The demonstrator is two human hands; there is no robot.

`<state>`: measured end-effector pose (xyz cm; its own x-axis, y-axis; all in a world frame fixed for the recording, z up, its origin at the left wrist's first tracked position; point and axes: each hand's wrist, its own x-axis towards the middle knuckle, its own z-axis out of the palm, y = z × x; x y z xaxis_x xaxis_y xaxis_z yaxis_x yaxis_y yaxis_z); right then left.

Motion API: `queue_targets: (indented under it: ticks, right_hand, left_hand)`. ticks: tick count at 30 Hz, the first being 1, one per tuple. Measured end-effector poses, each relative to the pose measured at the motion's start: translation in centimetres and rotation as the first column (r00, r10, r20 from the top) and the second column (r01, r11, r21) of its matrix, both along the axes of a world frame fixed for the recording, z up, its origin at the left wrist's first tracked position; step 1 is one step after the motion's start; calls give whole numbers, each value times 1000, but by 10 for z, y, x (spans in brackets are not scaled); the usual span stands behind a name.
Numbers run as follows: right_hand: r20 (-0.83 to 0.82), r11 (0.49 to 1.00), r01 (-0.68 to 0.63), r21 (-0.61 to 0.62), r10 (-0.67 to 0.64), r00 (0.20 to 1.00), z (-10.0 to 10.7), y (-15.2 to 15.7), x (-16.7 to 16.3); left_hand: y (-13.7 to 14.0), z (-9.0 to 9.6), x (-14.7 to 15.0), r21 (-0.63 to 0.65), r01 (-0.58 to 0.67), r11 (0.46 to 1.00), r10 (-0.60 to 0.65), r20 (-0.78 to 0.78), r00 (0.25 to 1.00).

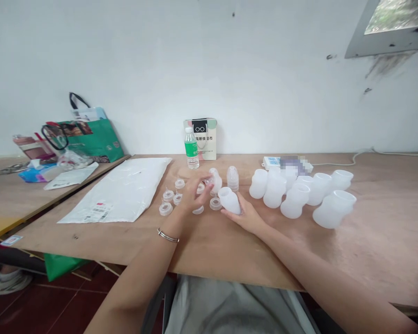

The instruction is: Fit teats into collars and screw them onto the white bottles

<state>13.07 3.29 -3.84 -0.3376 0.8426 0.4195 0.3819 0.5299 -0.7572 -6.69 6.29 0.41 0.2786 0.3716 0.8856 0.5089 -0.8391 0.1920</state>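
Observation:
My right hand (247,215) is wrapped round a frosted white baby bottle body (229,200), tilted with its open mouth toward the upper left. To its left, my left hand (195,191) curls thumb and fingers toward each other; something small and clear seems to be between the fingertips, too indistinct to name. Just behind those fingertips stands a bottle with a clear domed top (215,180), partly hidden. A second domed piece (232,178) stands to its right. Clear nipple collars (165,209) lie around my left hand, and one collar (215,203) lies beside the held bottle.
Several frosted bottle bodies (292,201) stand on the right. A water bottle (191,150) and a paper bag (209,139) stand at the back wall. A white mailing bag (121,185) lies left; a green bag (99,141) sits farther left. A white box (271,162) with a cable lies behind.

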Motion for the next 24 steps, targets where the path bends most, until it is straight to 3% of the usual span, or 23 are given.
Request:
queue_targets:
  ticks: [5, 16, 21, 24]
  right_hand:
    - [-15, 1000, -17, 2, 17, 1000, -1, 2, 1]
    - [110, 999, 44, 19, -46, 993, 2, -4, 3]
    - [234, 992, 108, 72, -122, 965, 5, -8, 3]
    - [316, 963, 190, 190, -244, 917, 7, -10, 4]
  left_hand:
    - [-9, -3, 16, -174, 117, 978, -140, -128, 982]
    - [-9, -3, 13, -315, 46, 948, -100, -157, 982]
    - [-9, -2, 12, -449, 19, 893, -90, -136, 987]
    - [-7, -4, 11, -528, 17, 849, -83, -102, 991]
